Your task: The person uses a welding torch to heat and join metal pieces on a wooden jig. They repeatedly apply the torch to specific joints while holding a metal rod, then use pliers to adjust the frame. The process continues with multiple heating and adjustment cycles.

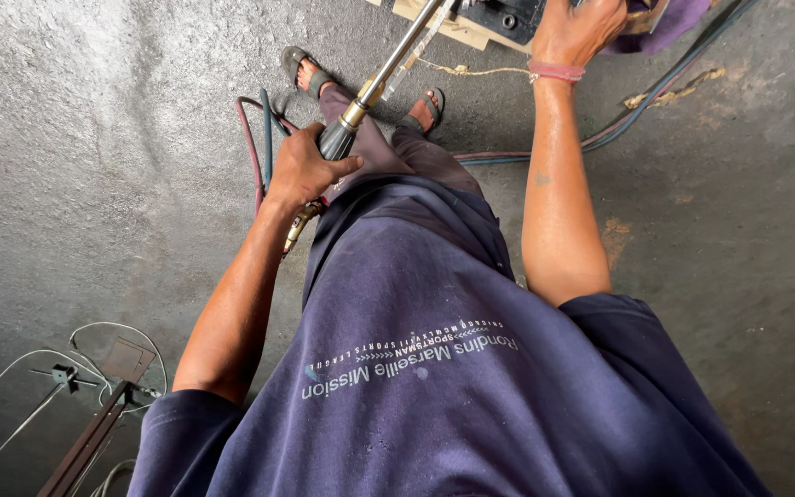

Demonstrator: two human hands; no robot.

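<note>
I stand looking straight down over my dark blue shirt. My left hand point(301, 168) is closed round the grip of a metal cutting torch point(386, 75), whose long silvery tube runs up toward the top edge. A red and a blue hose point(258, 138) loop out from the torch's brass rear end by my left wrist. My right hand point(580, 29), with a pink band at the wrist, rests on a dark metal piece point(506, 17) lying on a wooden board at the top edge. Whether its fingers grip the piece is hidden.
Rough grey concrete floor all round. My sandalled feet point(305, 72) stand below the torch. Hoses point(664, 87) trail off to the upper right. A purple cloth point(678, 23) lies by the right hand. White wires point(11, 405) and a dark metal frame point(85, 442) lie at the lower left.
</note>
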